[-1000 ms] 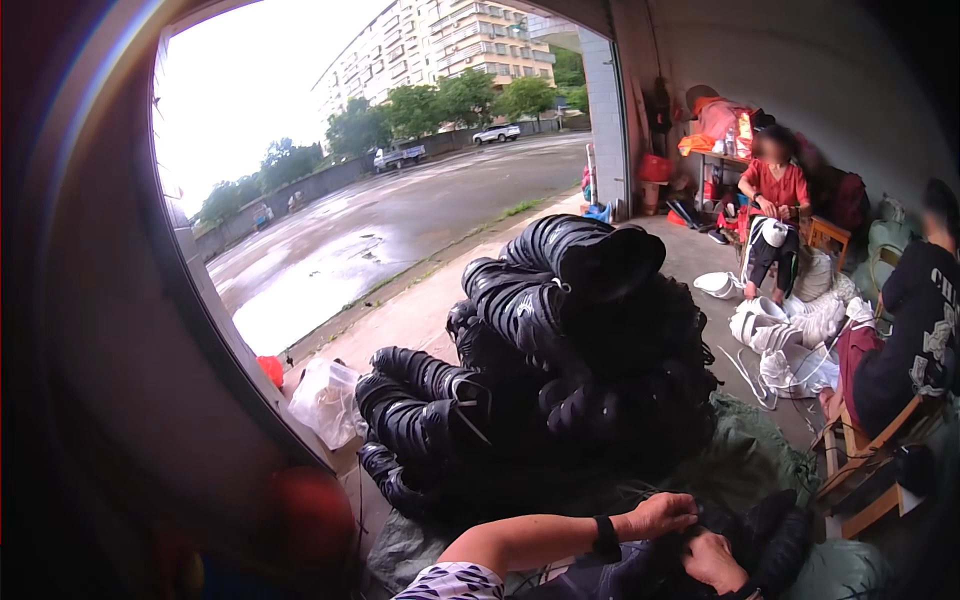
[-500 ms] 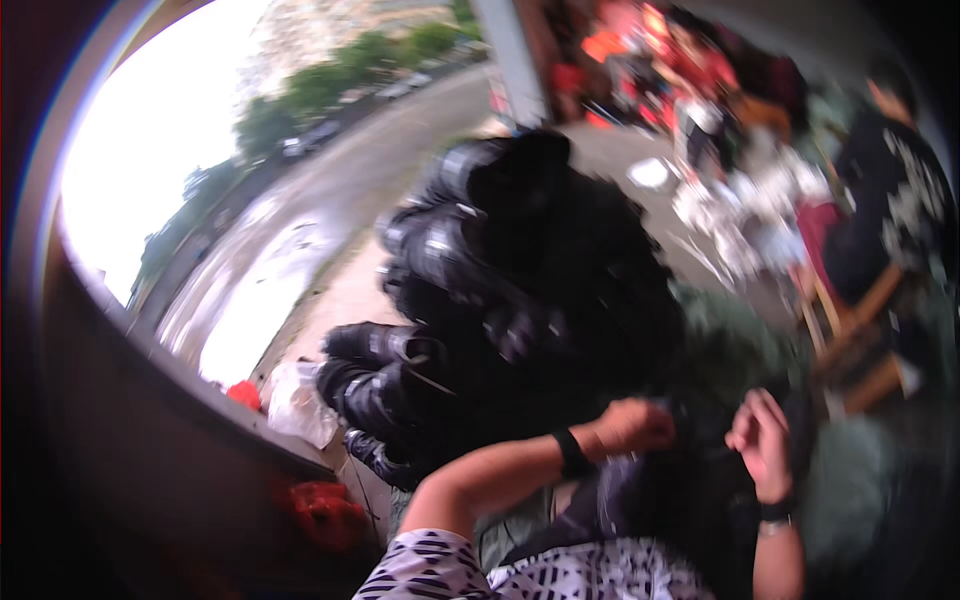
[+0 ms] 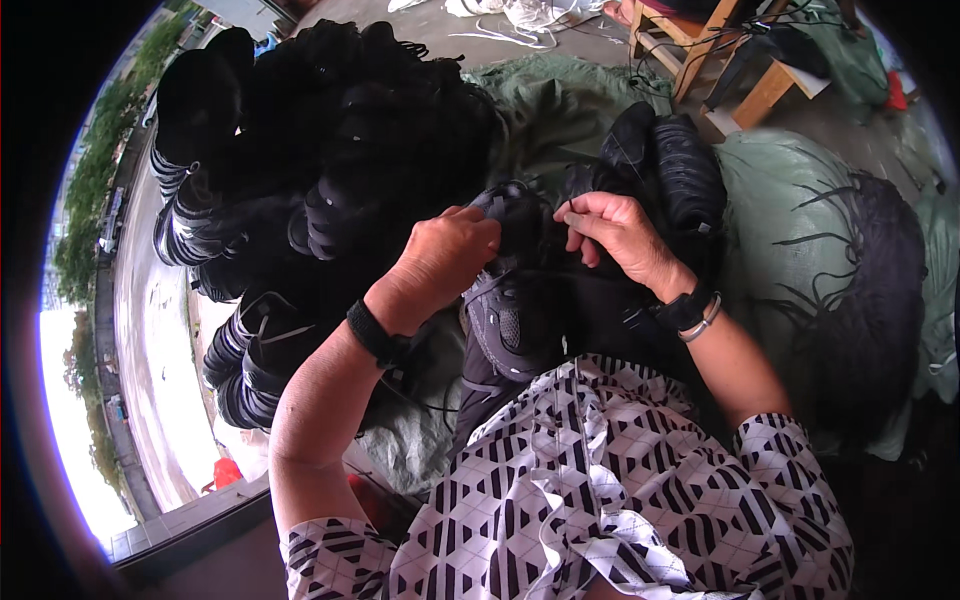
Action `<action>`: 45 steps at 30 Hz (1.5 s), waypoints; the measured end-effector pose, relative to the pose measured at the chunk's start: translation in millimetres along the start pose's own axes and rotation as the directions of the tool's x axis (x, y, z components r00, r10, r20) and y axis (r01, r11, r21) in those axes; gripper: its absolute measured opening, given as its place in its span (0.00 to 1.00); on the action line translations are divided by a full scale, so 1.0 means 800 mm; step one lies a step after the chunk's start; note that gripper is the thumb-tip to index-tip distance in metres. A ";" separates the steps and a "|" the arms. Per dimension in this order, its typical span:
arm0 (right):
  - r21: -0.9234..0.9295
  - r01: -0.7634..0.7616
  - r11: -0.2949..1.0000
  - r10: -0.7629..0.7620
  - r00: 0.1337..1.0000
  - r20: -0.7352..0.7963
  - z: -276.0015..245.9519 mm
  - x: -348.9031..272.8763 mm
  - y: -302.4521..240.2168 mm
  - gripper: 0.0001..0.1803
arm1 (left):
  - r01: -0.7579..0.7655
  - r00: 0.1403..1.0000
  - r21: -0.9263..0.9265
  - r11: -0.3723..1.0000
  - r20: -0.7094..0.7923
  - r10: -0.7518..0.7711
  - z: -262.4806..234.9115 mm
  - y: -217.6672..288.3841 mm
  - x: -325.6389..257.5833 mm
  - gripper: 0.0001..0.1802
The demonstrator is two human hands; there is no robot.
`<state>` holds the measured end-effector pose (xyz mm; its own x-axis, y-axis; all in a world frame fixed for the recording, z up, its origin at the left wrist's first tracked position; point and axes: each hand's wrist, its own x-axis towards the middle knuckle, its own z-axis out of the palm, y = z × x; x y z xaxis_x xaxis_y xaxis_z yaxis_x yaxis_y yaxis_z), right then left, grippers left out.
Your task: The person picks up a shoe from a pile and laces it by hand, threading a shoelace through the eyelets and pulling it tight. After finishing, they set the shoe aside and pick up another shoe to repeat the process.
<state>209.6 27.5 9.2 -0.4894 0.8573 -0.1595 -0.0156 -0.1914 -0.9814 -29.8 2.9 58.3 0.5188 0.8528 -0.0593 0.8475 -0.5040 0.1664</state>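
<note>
A black shoe upper (image 3: 510,325) with grey mesh patches lies across my lap. My left hand (image 3: 440,255) is closed on its upper end, fingers curled against the dark fabric. Just right of it, my right hand (image 3: 625,235) has thumb and forefinger pinched together beside the upper's edge. Whatever is in that pinch is too small to make out. A fine pale line, like a thread, shows above the right hand. Black bands sit on both wrists, with a bracelet on the right one.
A large heap of black shoe uppers (image 3: 370,130) rises at the left. Stacked black pieces (image 3: 688,175) lie beyond my right hand. On the right, a pale green sack (image 3: 775,230) lies under a dark bundle with laces (image 3: 880,290). A wooden stool (image 3: 765,95) stands at the far right.
My view has swung down and to the right, bringing my lap into the middle. Both hands, apart and raised before, are now close together at the shoe upper; the right fingers have closed into a pinch.
</note>
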 end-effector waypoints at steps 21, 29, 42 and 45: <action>-0.073 0.079 0.994 -0.080 0.997 -0.009 0.007 -0.006 0.004 0.09 | 0.205 0.974 -0.175 0.963 -0.057 -0.218 0.019 0.025 -0.017 0.10; -0.099 0.104 0.990 -0.105 0.994 -0.009 0.006 -0.002 0.008 0.09 | 0.276 0.917 -0.301 0.913 -0.204 -0.344 0.032 0.049 0.003 0.15; 0.142 0.009 0.990 0.003 0.997 -0.081 -0.002 -0.012 0.011 0.10 | -0.142 0.958 0.582 0.800 -0.124 0.260 0.052 0.072 0.019 0.05; 0.238 0.015 0.971 -0.004 0.999 -0.046 -0.001 -0.002 0.016 0.09 | -0.161 0.952 0.434 0.886 -0.168 0.256 0.055 0.049 0.021 0.08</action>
<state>210.6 23.8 -3.5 -0.4483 0.8794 -0.1602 -0.2298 -0.2866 -0.9301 17.1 -8.8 20.3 0.6918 0.7059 0.1519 0.7161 -0.6436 -0.2702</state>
